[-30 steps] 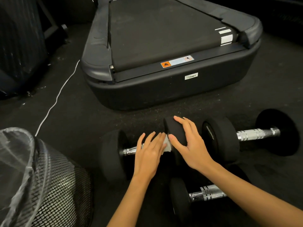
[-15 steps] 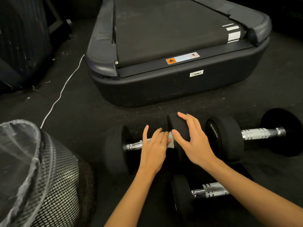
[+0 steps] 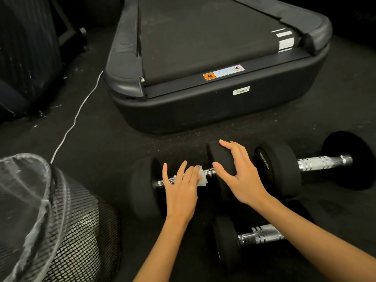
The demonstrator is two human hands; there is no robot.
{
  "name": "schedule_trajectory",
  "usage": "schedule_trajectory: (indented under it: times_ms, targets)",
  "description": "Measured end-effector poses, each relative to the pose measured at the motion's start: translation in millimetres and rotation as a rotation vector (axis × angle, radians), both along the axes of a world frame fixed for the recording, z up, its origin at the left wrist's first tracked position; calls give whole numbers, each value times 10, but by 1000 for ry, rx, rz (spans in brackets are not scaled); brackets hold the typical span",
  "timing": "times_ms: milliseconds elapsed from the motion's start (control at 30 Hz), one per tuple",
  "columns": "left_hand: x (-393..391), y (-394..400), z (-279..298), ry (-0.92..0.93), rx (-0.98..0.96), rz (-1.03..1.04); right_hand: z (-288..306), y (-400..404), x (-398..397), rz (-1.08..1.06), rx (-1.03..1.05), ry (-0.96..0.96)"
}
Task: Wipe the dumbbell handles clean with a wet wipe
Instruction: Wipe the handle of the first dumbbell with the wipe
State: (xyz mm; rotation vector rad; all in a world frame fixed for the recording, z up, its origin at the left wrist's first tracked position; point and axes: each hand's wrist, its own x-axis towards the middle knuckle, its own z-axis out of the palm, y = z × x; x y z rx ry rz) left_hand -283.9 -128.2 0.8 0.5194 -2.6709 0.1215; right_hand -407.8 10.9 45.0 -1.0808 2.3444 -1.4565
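Treadmill: black, occupies the upper centre of the frame, its rear end facing me, with an orange warning sticker and a white barcode label on that end.

Mesh bin: lower left corner, black wire mesh, lined with a clear plastic bag. I cannot tell whether anything lies inside.

Dumbbells: three on the dark floor. The first dumbbell lies across the centre, black heads at either end, chrome handle between them. The second dumbbell lies at centre right, just beside the first, end to end. The third dumbbell lies below them, lower centre, partly hidden by my right forearm.

White cable: runs along the floor from the treadmill's left side down toward the bin.

My right hand: spread wide, fingers and thumb curved over the right-hand head of the first dumbbell, gripping it.

My left hand: fingers nearly straight and close together, laid flat on the handle of the first dumbbell, pressing the wipe onto it.

Wet wipe: white, crumpled, under my left fingertips on the handle, its edge showing near the right-hand head.
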Motion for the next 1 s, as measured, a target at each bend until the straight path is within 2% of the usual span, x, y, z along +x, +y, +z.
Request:
schedule_trajectory:
  times_ms: [167,267,433,633,800,1000]
  targets:
    - [-181,180,-16,22,-10,-94,-18,-19,20,-17,-6,7]
    - [-161,175,-42,44,19,-69,-14,-1,5,-6,10,15]
    - [79,137,-77,142,183,-24,-28,14,-4,10,15,27]
    - [-136,142,45,65,53,-68,-45,5,22,-9,12,27]
    - [-157,212,27,110,100,-20,-39,4,-9,0,18,41]
    - [-73,169,-82,63,-179,-224,-78,1,20,-18,7,37]
